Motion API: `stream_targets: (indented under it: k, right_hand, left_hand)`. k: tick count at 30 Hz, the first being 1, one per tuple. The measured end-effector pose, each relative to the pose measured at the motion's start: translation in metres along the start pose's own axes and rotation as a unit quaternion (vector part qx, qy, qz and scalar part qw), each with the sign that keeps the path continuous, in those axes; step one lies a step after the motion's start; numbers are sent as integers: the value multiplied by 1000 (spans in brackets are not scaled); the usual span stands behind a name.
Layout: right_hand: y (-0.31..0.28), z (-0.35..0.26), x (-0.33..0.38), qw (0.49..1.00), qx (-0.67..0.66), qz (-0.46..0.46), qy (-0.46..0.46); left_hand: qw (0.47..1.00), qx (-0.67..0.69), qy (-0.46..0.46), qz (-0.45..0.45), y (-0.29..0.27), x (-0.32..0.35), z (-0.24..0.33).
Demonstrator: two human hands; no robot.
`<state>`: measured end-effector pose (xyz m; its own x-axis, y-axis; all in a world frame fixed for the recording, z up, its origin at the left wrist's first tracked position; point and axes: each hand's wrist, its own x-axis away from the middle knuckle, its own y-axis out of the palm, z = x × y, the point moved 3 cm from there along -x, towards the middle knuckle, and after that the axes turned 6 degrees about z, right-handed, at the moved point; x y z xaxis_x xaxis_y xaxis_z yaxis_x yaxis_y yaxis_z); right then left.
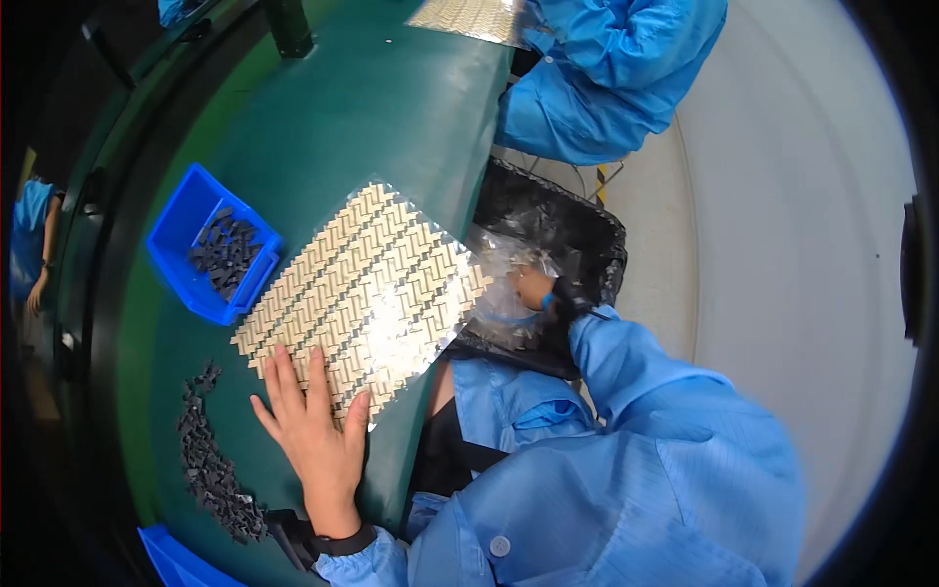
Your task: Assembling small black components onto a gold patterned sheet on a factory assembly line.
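My left hand [315, 421] lies flat with its fingers spread over the near left edge of a clear sheet [364, 298]. Rows of small beige interlocking pieces cover this sheet, which rests tilted on the green table and reaches past its right edge. My right hand [531, 288] is over a bin lined with a black bag [599, 235], beside the sheet's right corner. Crumpled clear plastic film [504, 256] fills the bin around that hand. The right fingers are small and partly hidden, so their grip does not show.
A blue open bin [176, 245] of small dark grey pieces [227, 252] stands left of the sheet. More dark pieces [215, 470] form a long pile on the green table [323, 108]. Another blue bin [181, 563] shows at the lower left. A co-worker in blue [597, 78] sits beyond, near another patterned sheet [469, 18].
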<state>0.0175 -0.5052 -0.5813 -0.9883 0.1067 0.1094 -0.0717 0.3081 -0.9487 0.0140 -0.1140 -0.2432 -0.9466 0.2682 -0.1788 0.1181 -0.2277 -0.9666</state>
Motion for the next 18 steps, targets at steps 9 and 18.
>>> stream_targets:
  k: [9, 18]
  right_hand:
    - [-255, -106, -16, 851, -251, 453, -91]
    - [-302, -236, 42, 844, -199, 313, -388]
  left_hand:
    - [998, 47, -9, 43, 15, 29, 1]
    - [995, 92, -9, 43, 8, 26, 0]
